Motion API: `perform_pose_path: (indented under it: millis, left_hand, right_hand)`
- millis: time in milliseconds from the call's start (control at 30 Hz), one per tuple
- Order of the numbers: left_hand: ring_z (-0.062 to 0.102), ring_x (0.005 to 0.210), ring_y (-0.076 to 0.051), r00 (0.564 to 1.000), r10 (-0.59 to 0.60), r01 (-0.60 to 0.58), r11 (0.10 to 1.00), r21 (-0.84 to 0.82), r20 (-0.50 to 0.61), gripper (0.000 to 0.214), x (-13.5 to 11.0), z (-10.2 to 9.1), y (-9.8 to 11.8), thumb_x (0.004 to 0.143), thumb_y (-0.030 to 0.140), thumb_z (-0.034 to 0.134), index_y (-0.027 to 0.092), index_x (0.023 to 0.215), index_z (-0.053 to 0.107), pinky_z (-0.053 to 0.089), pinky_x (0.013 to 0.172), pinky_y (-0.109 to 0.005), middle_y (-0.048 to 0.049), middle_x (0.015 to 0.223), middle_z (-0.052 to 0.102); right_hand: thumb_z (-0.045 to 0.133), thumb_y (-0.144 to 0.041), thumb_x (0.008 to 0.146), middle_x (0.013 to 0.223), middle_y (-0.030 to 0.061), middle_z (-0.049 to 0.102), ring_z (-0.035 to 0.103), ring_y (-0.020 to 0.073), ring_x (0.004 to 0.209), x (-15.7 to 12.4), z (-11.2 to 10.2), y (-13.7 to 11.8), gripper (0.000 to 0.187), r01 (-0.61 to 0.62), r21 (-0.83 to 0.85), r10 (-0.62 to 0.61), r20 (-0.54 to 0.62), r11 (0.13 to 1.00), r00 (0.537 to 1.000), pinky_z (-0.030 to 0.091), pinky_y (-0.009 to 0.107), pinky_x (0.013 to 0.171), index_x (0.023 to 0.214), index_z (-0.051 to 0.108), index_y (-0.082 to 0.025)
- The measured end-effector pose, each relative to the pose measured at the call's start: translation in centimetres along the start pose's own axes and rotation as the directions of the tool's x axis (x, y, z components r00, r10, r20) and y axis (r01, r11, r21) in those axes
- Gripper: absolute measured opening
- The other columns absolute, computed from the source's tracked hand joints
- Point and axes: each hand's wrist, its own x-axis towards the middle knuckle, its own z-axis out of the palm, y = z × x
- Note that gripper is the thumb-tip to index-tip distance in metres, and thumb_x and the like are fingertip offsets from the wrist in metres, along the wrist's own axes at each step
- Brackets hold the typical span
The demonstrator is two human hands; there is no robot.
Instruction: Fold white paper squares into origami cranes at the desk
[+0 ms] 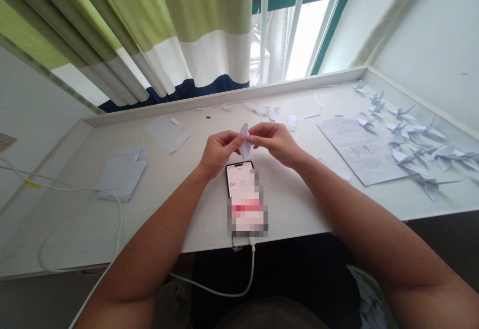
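Note:
Both of my hands are raised just above the white desk (299,204), pinching one small folded piece of white paper (244,144) between them. My left hand (219,150) grips its left side with closed fingertips. My right hand (275,140) pinches its upper right part. The paper is a narrow, pointed fold that stands roughly upright. Directly below it, a phone (245,197) lies flat on the desk with its screen lit, plugged into a white cable (245,279) at the front edge.
A stack of white paper squares (121,174) lies at the left, loose sheets (167,134) behind it. Several folded paper cranes (411,142) and a printed sheet (361,152) fill the right side. Paper scraps (273,113) lie near the back rim. A curtain (149,35) hangs behind.

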Motion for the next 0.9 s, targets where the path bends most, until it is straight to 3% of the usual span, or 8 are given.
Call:
perform_pose_path:
  millis: [200,367,633,900]
  left_hand:
    - [0.066,0.065,-0.015,0.999,0.039,-0.039,0.999,0.034,-0.003,0.043,0.01,0.05,0.0,0.075,0.06,0.091,0.019,0.08,0.081,0.056,0.06,-0.029,-0.0043,0.073,0.076]
    - [0.069,0.069,-0.016,0.999,0.012,-0.013,1.0,0.013,0.035,0.039,-0.15,0.06,0.03,0.077,0.057,0.091,0.019,0.083,0.082,0.058,0.065,-0.031,-0.0057,0.079,0.078]
    - [0.067,0.068,-0.014,0.999,-0.008,0.01,0.999,-0.031,0.048,0.039,-0.22,0.19,-0.15,0.079,0.057,0.09,0.018,0.082,0.081,0.056,0.064,-0.028,-0.0046,0.076,0.076]
    - [0.076,0.074,-0.017,0.978,-0.16,0.172,0.982,-0.078,0.137,0.049,-0.3,0.79,0.25,0.08,0.063,0.087,0.018,0.096,0.078,0.062,0.068,-0.03,-0.007,0.091,0.08]
  right_hand:
    - [0.095,-0.048,0.072,0.086,0.0021,0.076,0.068,0.0163,0.081,-0.07,0.15,-0.27,0.036,0.002,0.001,-0.002,-0.001,1.0,1.0,0.057,0.033,0.074,0.085,0.077,-0.02]
    - [0.087,-0.056,0.082,0.087,0.0026,0.076,0.068,0.0155,0.08,-0.17,0.12,-0.4,0.037,0.017,-0.006,-0.017,0.032,1.0,0.999,0.057,0.033,0.075,0.087,0.079,-0.021]
    - [0.092,-0.058,0.074,0.083,0.0025,0.075,0.067,0.0161,0.078,0.04,0.24,-0.18,0.042,0.029,0.005,-0.029,0.0,1.0,1.0,0.058,0.033,0.073,0.083,0.076,-0.02]
    - [0.092,-0.054,0.076,0.078,0.0007,0.073,0.064,0.0131,0.069,0.1,0.25,-0.21,0.04,0.057,0.046,-0.051,-0.115,0.997,0.992,0.056,0.031,0.069,0.083,0.074,-0.019]
